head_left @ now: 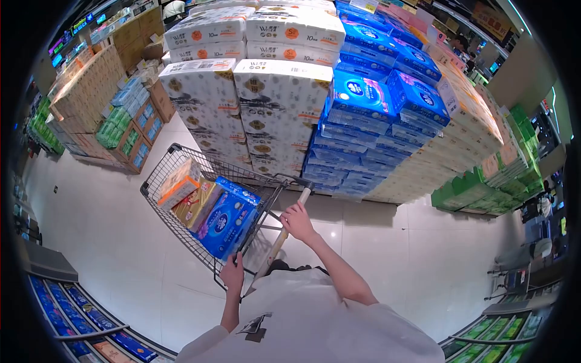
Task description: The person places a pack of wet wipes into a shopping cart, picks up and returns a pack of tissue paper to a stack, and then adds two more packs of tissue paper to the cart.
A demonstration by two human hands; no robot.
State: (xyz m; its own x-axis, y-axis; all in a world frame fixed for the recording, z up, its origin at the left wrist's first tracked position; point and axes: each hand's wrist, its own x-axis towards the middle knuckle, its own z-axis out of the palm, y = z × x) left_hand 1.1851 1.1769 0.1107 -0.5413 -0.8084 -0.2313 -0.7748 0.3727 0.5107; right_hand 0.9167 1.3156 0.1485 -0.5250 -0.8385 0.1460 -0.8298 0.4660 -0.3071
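Note:
A wire shopping cart [181, 233] stands in front of me, turned to the left. My right hand [298, 222] is closed over its pale handle bar [279, 245]. The fingers of my left hand [232, 273] are closed at the near corner of a blue tissue pack [227, 221], right beside the cart's rim. This pack lies in the basket, its printed face up. Next to it in the basket are a gold pack [198, 202] and a white-and-orange pack [180, 186].
Ahead rise tall stacks of white paper packs [278, 103] and blue tissue packs [360, 100]. Green boxes [466, 190] stand at the right, and stacked cartons [139, 130] at the left. Shelves with blue packs [78, 311] run along the lower left, and shelves with green packs [490, 333] along the lower right.

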